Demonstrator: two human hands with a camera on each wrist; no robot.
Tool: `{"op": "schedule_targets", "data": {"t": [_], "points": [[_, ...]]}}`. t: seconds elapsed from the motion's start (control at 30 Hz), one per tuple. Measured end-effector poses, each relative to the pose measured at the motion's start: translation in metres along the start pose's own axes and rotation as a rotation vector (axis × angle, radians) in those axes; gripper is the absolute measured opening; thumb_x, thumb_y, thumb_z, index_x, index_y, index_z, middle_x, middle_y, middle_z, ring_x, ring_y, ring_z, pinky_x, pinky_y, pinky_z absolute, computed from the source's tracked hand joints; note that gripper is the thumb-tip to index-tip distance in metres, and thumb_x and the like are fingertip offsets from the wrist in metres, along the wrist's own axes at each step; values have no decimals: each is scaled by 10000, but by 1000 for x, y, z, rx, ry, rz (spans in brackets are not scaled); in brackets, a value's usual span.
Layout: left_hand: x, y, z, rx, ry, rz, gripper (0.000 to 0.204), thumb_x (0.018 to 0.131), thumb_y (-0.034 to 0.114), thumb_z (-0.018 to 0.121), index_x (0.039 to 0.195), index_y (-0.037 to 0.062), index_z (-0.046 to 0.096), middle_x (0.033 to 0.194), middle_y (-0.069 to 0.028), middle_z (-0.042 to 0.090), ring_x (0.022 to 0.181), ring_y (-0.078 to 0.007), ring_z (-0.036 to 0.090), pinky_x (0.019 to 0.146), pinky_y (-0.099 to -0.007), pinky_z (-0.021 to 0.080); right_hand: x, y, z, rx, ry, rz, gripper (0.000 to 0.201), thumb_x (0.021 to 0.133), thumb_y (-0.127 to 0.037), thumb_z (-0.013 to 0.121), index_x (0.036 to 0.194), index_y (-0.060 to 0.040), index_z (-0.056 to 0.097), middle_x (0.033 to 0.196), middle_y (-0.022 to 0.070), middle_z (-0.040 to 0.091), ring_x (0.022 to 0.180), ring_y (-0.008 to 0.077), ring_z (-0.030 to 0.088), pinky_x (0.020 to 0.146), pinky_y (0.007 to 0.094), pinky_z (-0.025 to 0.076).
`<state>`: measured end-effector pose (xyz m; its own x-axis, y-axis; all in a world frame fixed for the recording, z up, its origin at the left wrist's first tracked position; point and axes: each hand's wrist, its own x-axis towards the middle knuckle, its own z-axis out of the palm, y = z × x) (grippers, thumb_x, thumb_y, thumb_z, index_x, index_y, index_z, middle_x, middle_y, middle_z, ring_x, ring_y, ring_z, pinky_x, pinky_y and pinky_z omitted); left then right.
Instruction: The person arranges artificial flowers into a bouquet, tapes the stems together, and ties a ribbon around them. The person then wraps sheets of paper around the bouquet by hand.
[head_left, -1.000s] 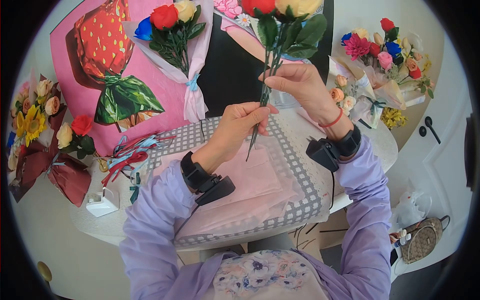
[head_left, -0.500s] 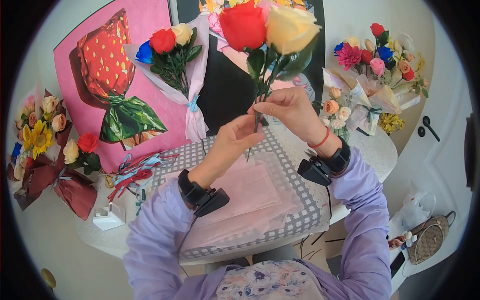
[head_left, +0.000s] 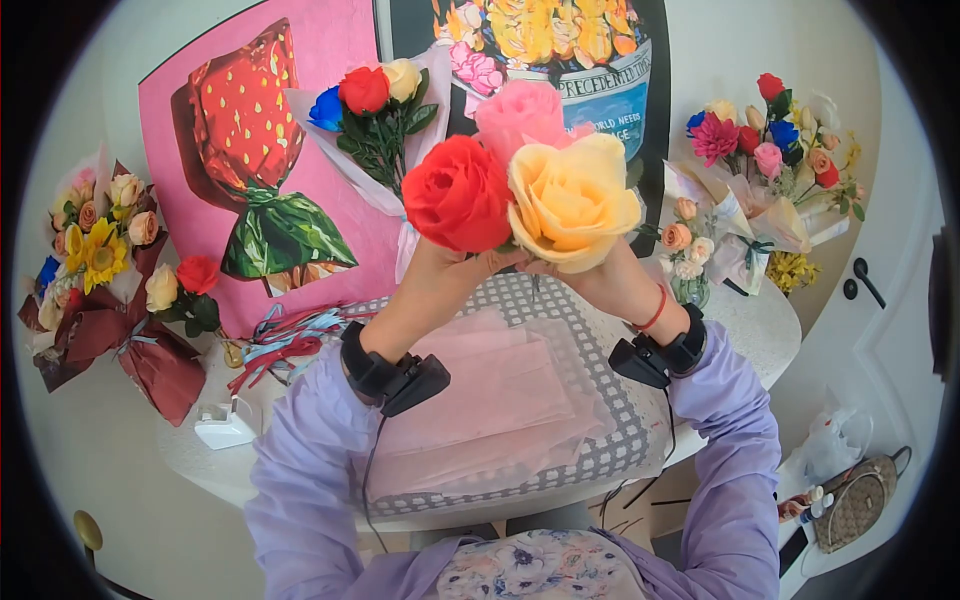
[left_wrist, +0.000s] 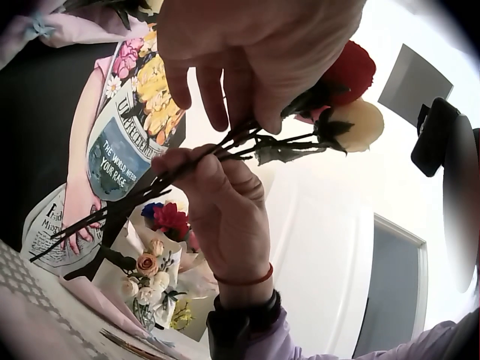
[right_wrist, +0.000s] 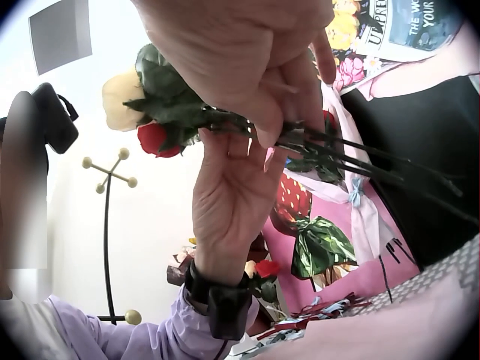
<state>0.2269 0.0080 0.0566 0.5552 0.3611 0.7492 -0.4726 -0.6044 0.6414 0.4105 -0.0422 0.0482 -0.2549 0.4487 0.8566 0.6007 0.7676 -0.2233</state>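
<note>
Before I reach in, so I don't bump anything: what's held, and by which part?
Three roses, by their stems below the blooms; the right hand pinches them, the left hand is on them too.

A white door (head_left: 893, 345) with a black handle (head_left: 869, 283) stands beyond the pale table (head_left: 768, 318), near a pale wall (head_left: 720, 38).

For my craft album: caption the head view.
Left hand and right hand hold a red rose, a pink rose and a yellow rose above pink sheets.
</note>
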Motion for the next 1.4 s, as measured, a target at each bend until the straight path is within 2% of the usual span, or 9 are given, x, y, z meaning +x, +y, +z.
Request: {"op": "schedule_targets", "data": {"t": [0.2,0.33,0.43,0.5,0.93,1.17,1.23,1.3,1.4], "points": [[-1,-2,-8,455,-34,126,293,768,11,625,1033,22,499,920,-40,549,830,-127,524,707,-281,454,-3,-4,-5,14,-161,105,74,727,-80,684,728,-12,652,542,88,536,464,154,440,488,270,365],[1,-3,-7,338,-8,57,304,749,10,639,1020,17,501,900,-47,546,823,-125,523,715,-278,447,-3,-2,-3,146,-176,97,120,730,-78,683,672,9,622,515,91,497,457,138,421,475,274,352],[-1,-9,-11,519,-87,213,309,746,11,646,1020,19,506,935,-37,556,832,-118,523,725,-275,443,-4,-4,4,182,-79,55,155,734,-80,681,652,25,603,498,72,472,459,126,398,473,269,344],[-4,-5,-5,52,10,-151,328,754,9,644,1053,16,508,1003,-32,561,877,-112,532,756,-273,444,-3,-5,-3,159,-155,89,151,736,-79,680,663,31,605,506,62,480,468,112,395,478,260,346],[-5,-16,-6,-142,-96,-84,270,807,10,594,1072,-11,547,1001,-37,607,893,-94,555,773,-243,447,-4,-4,-8,247,-307,250,157,767,-79,660,676,40,614,523,-7,456,516,44,342,484,229,326],[-3,-13,12,-184,54,-96,230,779,-12,609,1005,-5,570,908,-22,613,813,-87,557,708,-230,446,-3,-15,-11,304,-284,313,113,773,-84,657,723,17,655,509,-25,427,510,37,319,460,231,279],[-3,-14,13,-230,98,-109,223,772,-5,620,990,-3,572,884,-18,610,772,-86,554,681,-226,444,-1,-21,-14,288,-328,384,93,780,-71,644,737,8,667,506,-23,429,509,40,317,572,220,406],[-5,-19,8,-34,-63,-133,204,774,14,625,970,-4,570,848,-15,601,697,-85,533,631,-218,430,-1,-19,-14,292,-326,344,86,782,-61,636,743,7,670,509,-21,442,511,41,325,703,230,422],[-5,-19,11,-78,-31,-156,194,783,25,621,970,-6,578,827,-19,600,661,-77,515,604,-213,419,0,-23,-15,332,-312,322,79,784,-43,622,750,7,673,520,-10,481,517,41,347,924,259,377]]}}
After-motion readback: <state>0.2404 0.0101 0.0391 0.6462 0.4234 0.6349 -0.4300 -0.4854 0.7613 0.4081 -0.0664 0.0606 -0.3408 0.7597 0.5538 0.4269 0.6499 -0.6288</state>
